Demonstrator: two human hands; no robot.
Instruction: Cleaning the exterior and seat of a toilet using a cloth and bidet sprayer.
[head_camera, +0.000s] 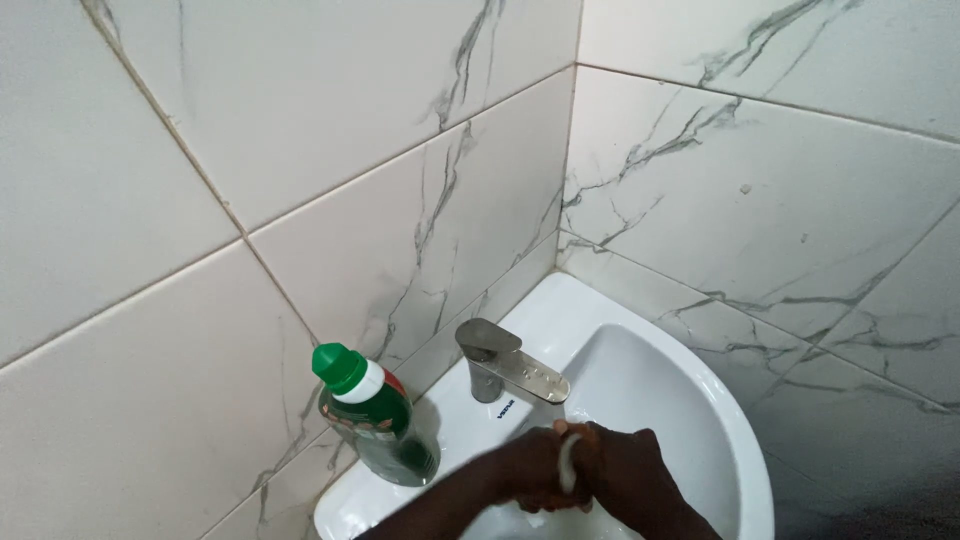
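Both hands are pressed together over the sink bowl with a small white thing (566, 462) squeezed between them, looks like a bar of soap or a bit of cloth, can't really tell which. Left hand (528, 468) is curled shut around it from one side, right hand (622, 476) wraps it from the other, fingers closed tight, only a thin white strip showing. They sit right under the spout of the brushed metal faucet (505, 366). The white corner sink (735, 440) is set into marble-look tiled walls (400, 190). On the sink ledge left of the faucet stands a dark green bottle (372, 412) with a green cap, upright, close to the wall.
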